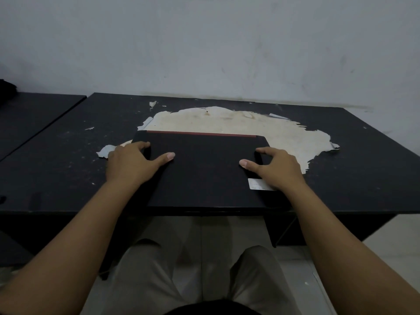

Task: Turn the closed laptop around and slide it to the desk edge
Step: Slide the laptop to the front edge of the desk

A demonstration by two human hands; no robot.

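A closed black laptop (204,169) lies flat on the dark desk (56,169), its near edge at the desk's front edge. A red strip runs along its far edge, and a white sticker (255,184) sits near its right side. My left hand (134,164) grips the laptop's left side, thumb on the lid and fingers around the edge. My right hand (277,169) holds the right side the same way, partly covering the sticker.
The desk's black surface has peeled away behind the laptop, leaving a large pale patch (238,123) with curled flakes. A second dark table (29,114) adjoins on the left. A grey wall stands right behind the desk. My knees are under the front edge.
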